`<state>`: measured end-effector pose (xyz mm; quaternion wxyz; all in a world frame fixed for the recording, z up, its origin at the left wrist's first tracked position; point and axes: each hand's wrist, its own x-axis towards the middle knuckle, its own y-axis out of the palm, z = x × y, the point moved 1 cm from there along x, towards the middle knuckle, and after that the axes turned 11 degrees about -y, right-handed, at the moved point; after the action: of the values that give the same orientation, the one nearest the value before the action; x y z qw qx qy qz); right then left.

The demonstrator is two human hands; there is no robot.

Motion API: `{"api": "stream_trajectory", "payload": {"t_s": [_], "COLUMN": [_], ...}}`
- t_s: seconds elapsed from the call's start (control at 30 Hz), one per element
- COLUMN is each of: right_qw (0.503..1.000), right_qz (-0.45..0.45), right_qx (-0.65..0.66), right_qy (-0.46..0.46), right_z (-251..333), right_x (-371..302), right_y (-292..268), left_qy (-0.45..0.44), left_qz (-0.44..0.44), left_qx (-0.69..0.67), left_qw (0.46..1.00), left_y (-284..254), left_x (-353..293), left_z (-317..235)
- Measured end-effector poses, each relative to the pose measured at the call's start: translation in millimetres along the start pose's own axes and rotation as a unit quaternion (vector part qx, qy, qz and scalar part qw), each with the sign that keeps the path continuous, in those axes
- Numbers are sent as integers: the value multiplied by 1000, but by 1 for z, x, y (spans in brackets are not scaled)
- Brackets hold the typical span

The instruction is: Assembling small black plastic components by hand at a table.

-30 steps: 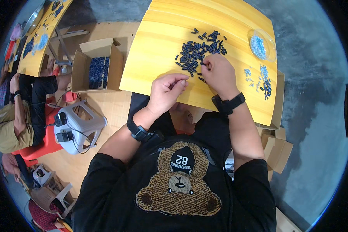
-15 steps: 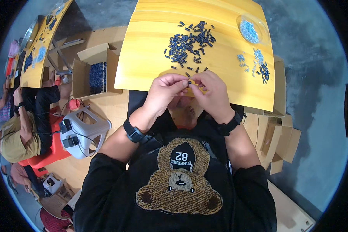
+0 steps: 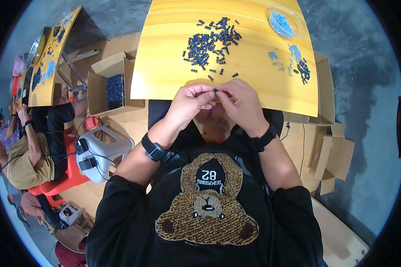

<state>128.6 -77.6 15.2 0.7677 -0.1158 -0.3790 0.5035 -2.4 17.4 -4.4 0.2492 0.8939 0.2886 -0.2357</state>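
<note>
At the near edge of the yellow table point(image 3: 165, 80), my left hand point(image 3: 189, 103) and my right hand point(image 3: 243, 103) meet fingertip to fingertip. Both pinch one small dark plastic piece point(image 3: 215, 91), mostly covered by the fingers. Just beyond lies a loose pile of small black tube-like pieces point(image 3: 205, 46), with a few strays toward me. On the table's right side are small light-blue pieces point(image 3: 295, 52), next to a cluster of black pieces point(image 3: 303, 71). Behind them a clear round dish point(image 3: 298, 27) holds more light-blue pieces point(image 3: 281, 25).
A cardboard box point(image 3: 98, 91) filled with dark pieces stands left of the table. More cardboard boxes point(image 3: 336, 153) sit at the right. A white stool point(image 3: 104, 149) with black devices and cables is at my left. Other people sit farther left by another table point(image 3: 49, 91).
The view has shifted slightly, so the table and piles appear a little higher and more to the left. My hands still pinch the small dark piece between them.
</note>
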Motion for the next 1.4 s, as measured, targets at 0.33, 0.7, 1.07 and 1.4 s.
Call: {"api": "stream_trajectory", "payload": {"t_s": [0.33, 0.7, 1.07, 1.4], "right_qw": [994, 981, 995, 1000], "right_qz": [-31, 59, -31, 1], "right_qx": [-59, -180, -44, 12], "right_qy": [86, -35, 79, 14], "right_z": [-37, -58, -37, 3], "right_x": [-3, 21, 21, 8], "right_y": [-32, -19, -16, -7], "left_qy": [2, 16, 17, -1], "left_qz": [7, 25, 31, 9], "left_qx": [-29, -73, -94, -118], "left_qw": [1000, 997, 995, 993], "left_y": [0, -6, -5, 7], "left_x": [3, 8, 9, 8], "left_z": [-4, -5, -8, -10]}}
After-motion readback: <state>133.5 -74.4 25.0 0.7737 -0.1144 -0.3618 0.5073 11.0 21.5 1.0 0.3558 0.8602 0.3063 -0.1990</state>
